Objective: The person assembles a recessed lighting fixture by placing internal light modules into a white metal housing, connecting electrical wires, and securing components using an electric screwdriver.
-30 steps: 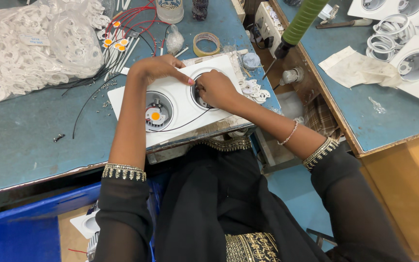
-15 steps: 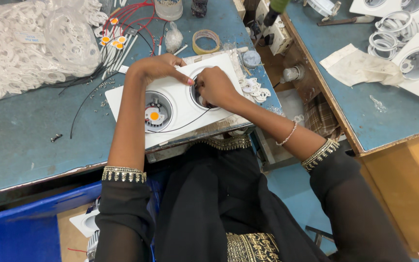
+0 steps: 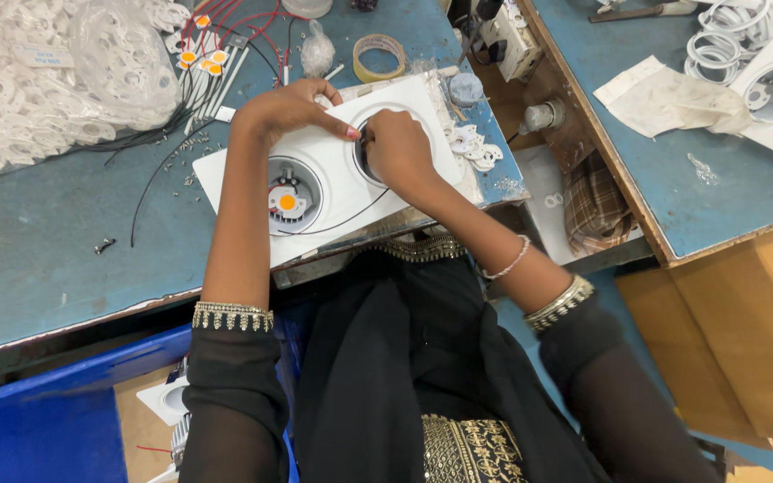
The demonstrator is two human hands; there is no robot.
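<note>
Near the blue tabletop's front edge, our left hand presses flat on the white rectangular twin-hole lamp plate; our right hand, fingers curled, works inside its right opening. We should hold the plate steady.

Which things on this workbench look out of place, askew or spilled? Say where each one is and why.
The white two-hole fixture plate lies tilted, its near edge overhanging the blue table. Small bits are scattered left of it, with a stray screw farther left. A crumpled cloth lies on the neighbouring bench. Nothing looks broken.
</note>
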